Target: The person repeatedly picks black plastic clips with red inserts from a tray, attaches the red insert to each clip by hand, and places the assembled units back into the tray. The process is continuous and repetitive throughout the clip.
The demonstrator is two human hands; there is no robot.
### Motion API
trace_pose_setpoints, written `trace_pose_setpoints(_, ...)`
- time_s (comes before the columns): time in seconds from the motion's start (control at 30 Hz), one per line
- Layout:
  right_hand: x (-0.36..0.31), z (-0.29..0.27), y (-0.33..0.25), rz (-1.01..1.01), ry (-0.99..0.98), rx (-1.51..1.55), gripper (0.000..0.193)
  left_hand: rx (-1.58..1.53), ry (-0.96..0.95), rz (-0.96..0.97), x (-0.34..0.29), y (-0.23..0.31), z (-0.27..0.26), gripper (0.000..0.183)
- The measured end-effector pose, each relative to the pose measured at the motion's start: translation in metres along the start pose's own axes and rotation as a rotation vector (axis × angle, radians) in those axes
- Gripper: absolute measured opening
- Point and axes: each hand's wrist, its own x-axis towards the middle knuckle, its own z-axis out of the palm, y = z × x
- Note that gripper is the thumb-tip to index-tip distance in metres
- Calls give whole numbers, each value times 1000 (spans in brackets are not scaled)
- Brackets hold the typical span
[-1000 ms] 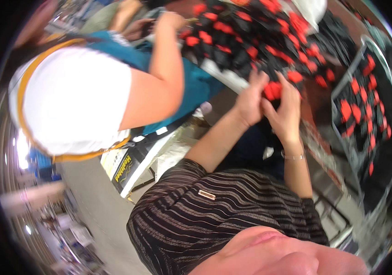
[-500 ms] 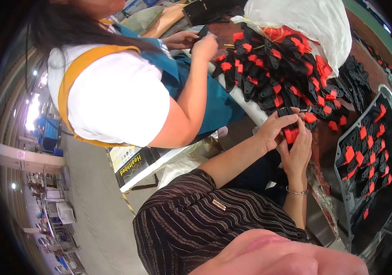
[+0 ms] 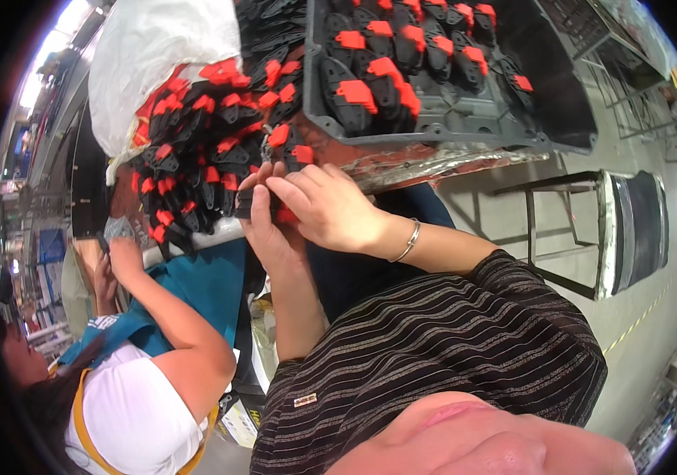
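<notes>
My left hand [image 3: 273, 237] is closed round a black plastic part [image 3: 248, 204] with a red piece [image 3: 284, 214] on it, held in front of the pile's near edge. From the right, my right hand [image 3: 330, 207] reaches over the same part with its fingers bent against it. The fingers cover most of the part, so its full shape is hidden. Just beyond my hands lies a heap of black parts with red tabs [image 3: 235, 146], on a dark red tabletop [image 3: 318, 142].
A grey plastic tray [image 3: 465, 136] with rows of red-tabbed black parts stands at the back right. A white sack [image 3: 160, 51] lies behind the heap. At left a co-worker [image 3: 148, 380] handles a clear plastic bag [image 3: 119, 229]. A padded metal-framed stool [image 3: 603, 229] stands to the right.
My view has swung to the right, bringing the tray to the centre and the co-worker to the lower left. My right hand has moved over the top of the held part.
</notes>
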Motion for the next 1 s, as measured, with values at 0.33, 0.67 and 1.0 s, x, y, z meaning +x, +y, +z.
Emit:
trace_pose_setpoints(0.33, -9, -128, 7, 26, 104, 83, 51, 110, -269, 169, -14, 5, 22, 62)
trace_pose_setpoints(0.67, -26, -280, 217, 1012, 164, 292, 32, 499, -143, 245, 14, -36, -41, 30)
trace_pose_setpoints(1.0, -41, -263, 275, 1302, -18, 273, 24, 524, -114, 173, 16, -37, -58, 29)
